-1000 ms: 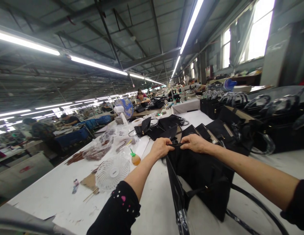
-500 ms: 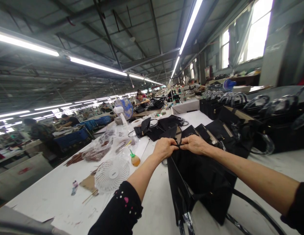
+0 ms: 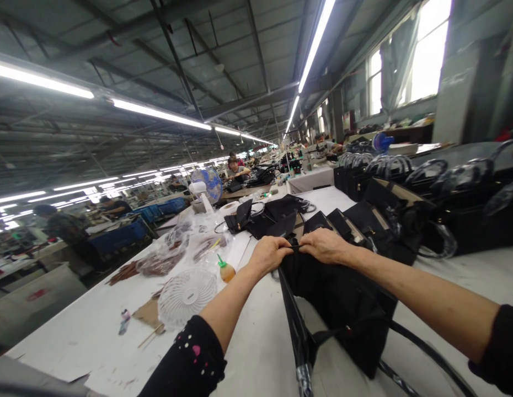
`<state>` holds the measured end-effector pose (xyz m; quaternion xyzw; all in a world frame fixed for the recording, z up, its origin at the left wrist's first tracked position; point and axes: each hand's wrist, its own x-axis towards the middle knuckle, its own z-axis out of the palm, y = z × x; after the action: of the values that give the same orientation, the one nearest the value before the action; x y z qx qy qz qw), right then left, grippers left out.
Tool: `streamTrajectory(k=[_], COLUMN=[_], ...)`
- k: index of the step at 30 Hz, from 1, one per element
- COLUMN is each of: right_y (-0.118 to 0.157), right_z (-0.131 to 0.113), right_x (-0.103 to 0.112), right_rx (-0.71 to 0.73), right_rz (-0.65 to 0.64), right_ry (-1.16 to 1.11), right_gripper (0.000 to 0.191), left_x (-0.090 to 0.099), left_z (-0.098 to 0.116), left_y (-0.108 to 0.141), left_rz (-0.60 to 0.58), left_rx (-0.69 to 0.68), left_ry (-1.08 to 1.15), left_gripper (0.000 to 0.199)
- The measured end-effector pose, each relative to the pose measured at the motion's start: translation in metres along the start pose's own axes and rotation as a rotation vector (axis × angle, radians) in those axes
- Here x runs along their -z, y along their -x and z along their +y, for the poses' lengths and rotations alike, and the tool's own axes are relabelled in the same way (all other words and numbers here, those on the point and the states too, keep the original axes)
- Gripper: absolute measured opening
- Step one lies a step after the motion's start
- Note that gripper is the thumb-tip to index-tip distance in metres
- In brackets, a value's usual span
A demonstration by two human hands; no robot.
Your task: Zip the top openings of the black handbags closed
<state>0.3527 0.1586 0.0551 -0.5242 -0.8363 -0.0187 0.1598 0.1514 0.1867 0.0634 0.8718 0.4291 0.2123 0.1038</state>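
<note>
A black handbag [image 3: 343, 306] stands on the white table in front of me, its handles hanging toward me. At its far upper edge my left hand [image 3: 270, 255] pinches a narrow black strip of the bag. My right hand [image 3: 325, 246] pinches the same edge just to the right, fingertips a small gap away from the left ones. Just beyond both hands lie more black bags [image 3: 289, 212] with beige panels. What the fingertips cover on the strip is hidden.
Left of the bag are a small glue bottle [image 3: 226, 270] with a green nozzle, a white fan grille [image 3: 188, 298] and clear plastic [image 3: 190, 234] over brown strips. Finished-looking black bags [image 3: 480, 212] with wrapped handles line the right. A blue fan [image 3: 210, 184] and co-workers are farther off.
Both hands stay pinched on the bag's edge and have shifted slightly left in view. The bag's near left side has swung a little left, and the gap beside it looks wider.
</note>
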Motion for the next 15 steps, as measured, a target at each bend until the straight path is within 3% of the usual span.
streamTrajectory(k=[6, 10, 12, 15], right_y=[-0.006, 0.007, 0.024, 0.055], right_z=[-0.012, -0.006, 0.004, 0.025], right_x=[0.004, 0.014, 0.021, 0.029], right_rx=[0.125, 0.173, 0.115, -0.169], right_rz=[-0.059, -0.051, 0.009, 0.213], right_ry=[0.079, -0.06, -0.244, -0.533], right_gripper=[0.03, 0.027, 0.028, 0.036], left_x=[0.0, 0.005, 0.01, 0.016], left_z=[0.008, 0.024, 0.027, 0.02], left_y=[0.007, 0.02, 0.03, 0.049], left_rz=[-0.001, 0.007, 0.066, 0.289], left_rx=[-0.017, 0.02, 0.056, 0.104], left_ry=[0.014, 0.194, 0.421, 0.678], left_gripper=[0.023, 0.041, 0.046, 0.045])
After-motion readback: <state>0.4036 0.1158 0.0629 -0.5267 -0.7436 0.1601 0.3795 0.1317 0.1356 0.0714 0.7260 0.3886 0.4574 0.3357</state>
